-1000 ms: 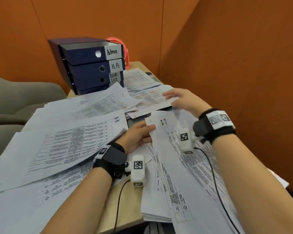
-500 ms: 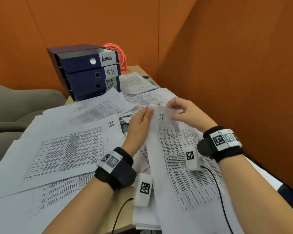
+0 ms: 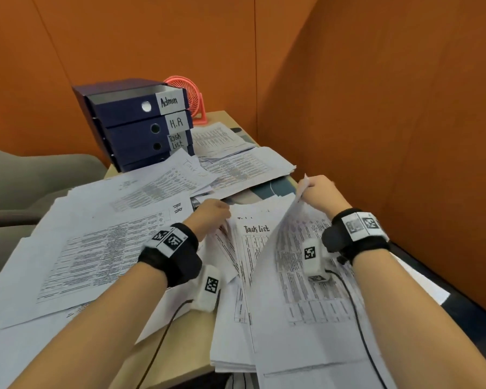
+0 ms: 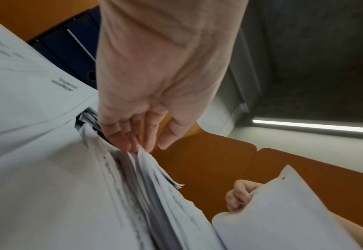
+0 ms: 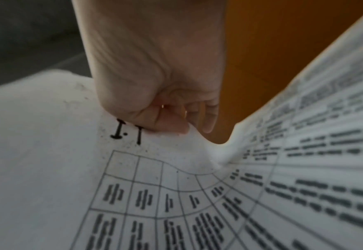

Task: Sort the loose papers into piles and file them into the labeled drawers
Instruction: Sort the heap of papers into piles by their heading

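Observation:
My right hand point(image 3: 310, 188) pinches the top edge of a printed sheet marked "I.T" point(image 3: 281, 276) and holds it tilted up to the right, above the stack point(image 3: 230, 346) in front of me. In the right wrist view, thumb and fingers point(image 5: 189, 128) close on that sheet point(image 5: 69, 169). Underneath lies a sheet headed "Task List" point(image 3: 253, 234). My left hand point(image 3: 225, 223) rests its straight fingertips point(image 4: 133, 143) on the stack's upper left edge, thumb apart. Blue drawers point(image 3: 129, 119) labelled Admin, H.R and Task List stand at the back left.
An "H.R" pile point(image 3: 96, 248) covers the left of the table, with more sheets point(image 3: 236, 164) spread before the drawers. A pink fan point(image 3: 188, 94) stands behind them. An orange partition point(image 3: 390, 136) runs close on the right. A grey chair point(image 3: 26, 178) sits left.
Both hands held the I.T sheet's top edge; now my left hand has let go and dropped to the stack. My right hand swung the sheet up and right, uncovering the Task List sheet.

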